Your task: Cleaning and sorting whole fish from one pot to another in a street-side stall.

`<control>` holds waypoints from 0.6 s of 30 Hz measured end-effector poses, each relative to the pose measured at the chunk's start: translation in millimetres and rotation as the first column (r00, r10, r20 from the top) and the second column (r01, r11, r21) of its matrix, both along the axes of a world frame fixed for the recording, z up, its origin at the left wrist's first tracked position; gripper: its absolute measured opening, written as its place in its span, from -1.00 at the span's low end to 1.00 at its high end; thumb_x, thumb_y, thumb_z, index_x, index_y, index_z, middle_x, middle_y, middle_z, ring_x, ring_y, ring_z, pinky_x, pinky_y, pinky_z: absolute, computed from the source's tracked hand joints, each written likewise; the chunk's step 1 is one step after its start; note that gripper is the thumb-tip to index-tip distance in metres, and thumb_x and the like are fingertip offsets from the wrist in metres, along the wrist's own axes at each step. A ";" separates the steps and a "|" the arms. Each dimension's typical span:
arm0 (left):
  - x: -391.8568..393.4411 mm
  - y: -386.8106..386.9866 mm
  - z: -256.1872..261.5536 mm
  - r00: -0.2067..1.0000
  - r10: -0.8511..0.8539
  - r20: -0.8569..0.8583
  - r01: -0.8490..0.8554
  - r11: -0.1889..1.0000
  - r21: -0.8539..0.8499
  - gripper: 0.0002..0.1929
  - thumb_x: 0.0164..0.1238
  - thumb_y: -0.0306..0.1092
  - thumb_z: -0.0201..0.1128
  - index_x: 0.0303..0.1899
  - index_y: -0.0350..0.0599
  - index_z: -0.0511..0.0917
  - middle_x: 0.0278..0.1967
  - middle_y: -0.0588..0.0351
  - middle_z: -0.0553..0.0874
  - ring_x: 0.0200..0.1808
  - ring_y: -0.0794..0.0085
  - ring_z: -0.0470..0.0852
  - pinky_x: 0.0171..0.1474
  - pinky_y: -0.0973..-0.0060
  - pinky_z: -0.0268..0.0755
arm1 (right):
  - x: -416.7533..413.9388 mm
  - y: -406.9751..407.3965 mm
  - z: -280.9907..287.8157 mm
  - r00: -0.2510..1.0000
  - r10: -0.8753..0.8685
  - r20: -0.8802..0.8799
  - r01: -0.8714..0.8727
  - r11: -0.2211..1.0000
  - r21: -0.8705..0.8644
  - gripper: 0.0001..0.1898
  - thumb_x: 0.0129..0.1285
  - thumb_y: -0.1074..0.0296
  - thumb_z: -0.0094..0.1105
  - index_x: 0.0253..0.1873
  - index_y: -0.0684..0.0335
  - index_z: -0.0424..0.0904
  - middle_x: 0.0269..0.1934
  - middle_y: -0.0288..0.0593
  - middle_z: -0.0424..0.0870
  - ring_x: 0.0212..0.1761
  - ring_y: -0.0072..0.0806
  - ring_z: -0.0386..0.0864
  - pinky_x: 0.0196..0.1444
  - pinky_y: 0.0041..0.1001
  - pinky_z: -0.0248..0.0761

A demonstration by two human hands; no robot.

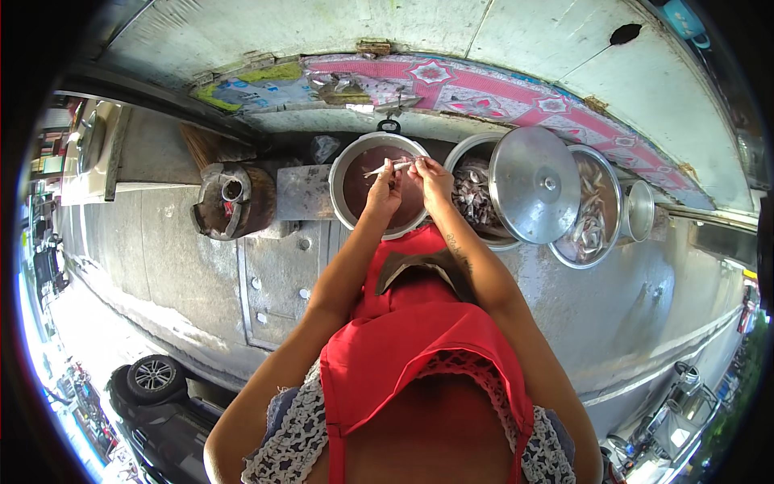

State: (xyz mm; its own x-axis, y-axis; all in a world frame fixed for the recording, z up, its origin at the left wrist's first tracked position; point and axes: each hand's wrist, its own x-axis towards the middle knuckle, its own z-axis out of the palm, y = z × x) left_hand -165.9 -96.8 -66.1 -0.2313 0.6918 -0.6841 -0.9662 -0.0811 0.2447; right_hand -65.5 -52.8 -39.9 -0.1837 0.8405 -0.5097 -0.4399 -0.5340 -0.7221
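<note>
Over a round metal pot (pixel 338 199) of reddish, cloudy water, my left hand (pixel 385 189) holds a small pale fish (pixel 378 172) between thumb and fingers. My right hand (pixel 432 177) pinches the other end of the fish, at the pot's right side. Right of the pot stands a second metal pot (pixel 474 142) full of small fish or fish pieces (pixel 473 187). A round metal lid (pixel 532 181) partly covers it and overlaps a wide metal basin (pixel 618 212), where more fish (pixel 589 227) lie in murky water.
A clay stove (pixel 227 202) and a flat grey slab (pixel 305 192) stand on the left. At far right is a smaller metal pot (pixel 640 210). A wall with patterned pink sheeting (pixel 478 91) runs behind the pots. A dark car (pixel 163 417) is at lower left.
</note>
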 end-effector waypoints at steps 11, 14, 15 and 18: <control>-27.6 -19.6 0.4 0.962 -0.071 -0.263 0.041 0.992 -0.118 -0.91 0.14 -0.40 0.29 -0.46 -0.10 0.54 -0.52 0.31 0.53 -0.49 0.68 0.47 -0.23 0.64 0.48 | 29.9 9.8 -14.3 0.891 0.205 0.406 -0.357 0.868 0.344 -0.71 0.13 0.44 0.22 -0.03 0.33 0.54 -0.39 -0.15 0.65 -0.44 -0.61 0.56 -0.33 -0.64 0.45; -23.9 -7.6 7.7 0.899 -0.255 -0.357 0.197 0.961 -0.192 -0.91 0.16 -0.40 0.27 -0.46 -0.12 0.55 -0.54 0.32 0.50 -0.49 0.66 0.47 -0.26 0.63 0.46 | 25.8 7.5 -9.7 0.659 0.250 0.709 -0.591 0.756 0.282 -0.57 -0.02 0.37 0.29 0.03 0.22 0.53 -0.36 -0.02 0.65 -0.43 -0.62 0.58 -0.42 -0.58 0.42; -17.6 0.3 11.6 0.899 -0.266 -0.349 0.208 0.959 -0.195 -0.91 0.16 -0.40 0.27 -0.46 -0.12 0.55 -0.54 0.32 0.50 -0.49 0.66 0.47 -0.26 0.63 0.46 | 24.9 6.7 -11.3 0.656 0.248 0.713 -0.586 0.763 0.274 -0.57 -0.02 0.37 0.29 0.03 0.22 0.53 -0.36 -0.02 0.65 -0.43 -0.62 0.58 -0.42 -0.58 0.42; -37.3 10.8 5.2 0.698 -0.496 -0.517 0.577 0.817 -0.004 -0.86 0.22 -0.37 0.20 -0.30 -0.26 0.58 -0.45 0.19 0.59 -0.43 0.59 0.55 -0.36 0.65 0.47 | 1.6 5.4 -6.6 0.733 0.129 0.668 -0.558 0.675 0.483 -0.59 -0.03 0.33 0.26 -0.02 0.31 0.52 -0.32 0.07 0.64 -0.35 -0.34 0.64 -0.31 -0.43 0.45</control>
